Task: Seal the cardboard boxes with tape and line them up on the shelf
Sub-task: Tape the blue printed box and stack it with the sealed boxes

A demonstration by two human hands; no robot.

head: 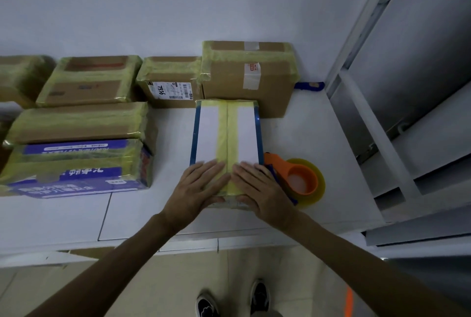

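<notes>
Progress (head view): several boxes wrapped in yellow tape, standing against the wall on the shelf (318, 138), among them a large brown box (247, 79) and a blue printed box (76, 166).
Left to do: probably only smoothing the tape end on the white box (209, 135), then pushing it into the row.
White box: lying flat near the front of the shelf, touching the large brown box; blue edges, yellow tape strip along the middle seam.
Left hand (198, 184): flat, fingers straight, pressing on the near end of the white box.
Right hand (260, 186): likewise flat and pressing, gripping nothing.
Tape dispenser (300, 179): orange, put down just beside the right hand.
</notes>
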